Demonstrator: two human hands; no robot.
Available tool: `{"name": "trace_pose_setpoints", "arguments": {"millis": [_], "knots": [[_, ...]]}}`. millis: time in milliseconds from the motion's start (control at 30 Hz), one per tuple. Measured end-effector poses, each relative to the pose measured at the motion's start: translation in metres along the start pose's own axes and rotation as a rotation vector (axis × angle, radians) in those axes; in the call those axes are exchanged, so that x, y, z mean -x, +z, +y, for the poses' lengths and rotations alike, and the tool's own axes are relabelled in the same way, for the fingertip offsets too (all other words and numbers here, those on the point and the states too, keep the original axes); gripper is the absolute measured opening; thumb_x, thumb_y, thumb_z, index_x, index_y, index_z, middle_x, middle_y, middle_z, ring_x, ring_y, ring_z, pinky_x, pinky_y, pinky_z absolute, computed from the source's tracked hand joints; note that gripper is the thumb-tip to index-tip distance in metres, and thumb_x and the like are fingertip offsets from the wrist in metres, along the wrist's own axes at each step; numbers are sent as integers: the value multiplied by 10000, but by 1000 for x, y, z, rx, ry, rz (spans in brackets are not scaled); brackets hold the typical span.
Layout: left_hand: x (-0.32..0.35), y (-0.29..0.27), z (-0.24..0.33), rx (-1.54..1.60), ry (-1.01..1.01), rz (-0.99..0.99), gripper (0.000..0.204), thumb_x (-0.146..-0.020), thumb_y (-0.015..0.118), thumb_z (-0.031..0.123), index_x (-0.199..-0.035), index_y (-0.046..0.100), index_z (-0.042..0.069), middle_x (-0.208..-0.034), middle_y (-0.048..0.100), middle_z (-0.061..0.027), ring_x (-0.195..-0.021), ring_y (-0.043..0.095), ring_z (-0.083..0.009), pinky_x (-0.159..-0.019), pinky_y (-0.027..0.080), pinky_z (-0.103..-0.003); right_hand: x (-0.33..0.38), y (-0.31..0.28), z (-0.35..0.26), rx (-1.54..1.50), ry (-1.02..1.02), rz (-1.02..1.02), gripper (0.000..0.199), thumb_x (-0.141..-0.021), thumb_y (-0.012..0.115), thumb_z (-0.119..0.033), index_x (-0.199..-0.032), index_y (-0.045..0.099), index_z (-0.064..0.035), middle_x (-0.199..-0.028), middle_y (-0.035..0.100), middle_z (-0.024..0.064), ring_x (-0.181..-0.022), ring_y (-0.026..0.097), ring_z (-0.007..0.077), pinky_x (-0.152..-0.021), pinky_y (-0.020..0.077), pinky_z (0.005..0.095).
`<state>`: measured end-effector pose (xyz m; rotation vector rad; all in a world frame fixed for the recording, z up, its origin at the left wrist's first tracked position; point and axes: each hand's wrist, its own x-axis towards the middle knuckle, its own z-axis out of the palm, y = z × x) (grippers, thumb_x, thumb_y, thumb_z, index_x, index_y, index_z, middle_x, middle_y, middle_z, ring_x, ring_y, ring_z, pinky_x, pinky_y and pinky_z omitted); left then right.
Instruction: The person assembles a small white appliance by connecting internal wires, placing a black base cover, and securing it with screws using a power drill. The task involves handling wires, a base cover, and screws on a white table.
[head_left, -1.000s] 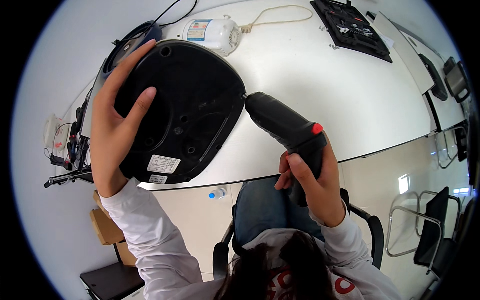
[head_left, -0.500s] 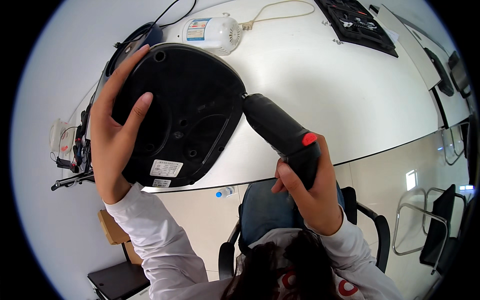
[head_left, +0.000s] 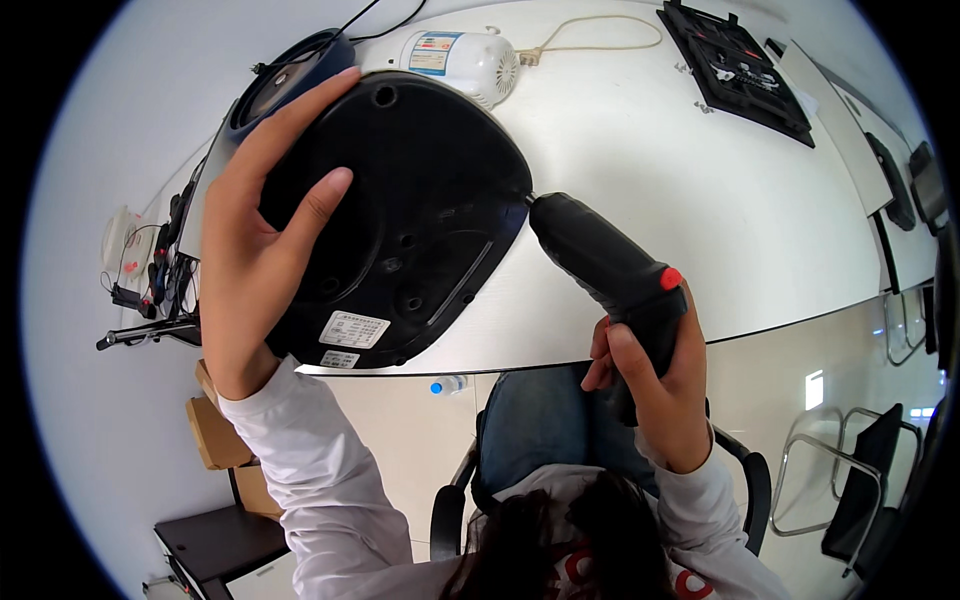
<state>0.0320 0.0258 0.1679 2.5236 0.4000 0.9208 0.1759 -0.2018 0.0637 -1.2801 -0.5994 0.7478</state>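
A black rounded appliance base, dotted with round recesses and bearing two white labels, stands tipped with its underside facing me. My left hand grips its left side, fingers along the upper left edge and thumb resting on the underside. My right hand is wrapped around the handle of a black cordless screwdriver with a red spot at its rear. The metal bit meets the right edge of the base, and the bit's very tip is hidden there. Behind the base lies a white motor housing with a vented end.
A beige cord with a plug lies on the white table. At the far right sits an open black tool case, with small screws beside it. A dark blue round container stands far left. Chairs stand on the floor.
The base, both hands and the screwdriver appear shifted to the right, along with the table items as the view turns. The bit stays at the base's right edge.
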Motion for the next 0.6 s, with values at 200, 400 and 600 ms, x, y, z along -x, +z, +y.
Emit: {"name": "trace_pose_setpoints", "arguments": {"millis": [200,400,600], "knots": [[1,-2,-2,27,-39,-12,470,-817,660,125,-1279,577,102,-1162,637,-101,-1030,624,-203,-907,484,-301,0,1,-2,22,28,-9,403,-875,613,-115,-1187,391,10,-805,566,91,-579,612,142,-522,500,253],[0,-1,0,61,-39,-5,455,-814,606,-8,-1264,573,50,-1172,625,-108,-1037,604,-187,-903,466,-282,-1,3,-1,19,10,-9,406,-874,613,-114,-1187,386,9,-812,571,97,-587,611,143,-532,505,256],[-1,-2,-2,67,-11,-16,453,-817,602,-6,-1266,571,48,-1188,619,-120,-1061,595,-192,-931,450,-282,-1,3,0,34,5,-22,403,-877,614,-127,-1181,388,10,-816,577,105,-590,616,150,-543,514,261]]}}
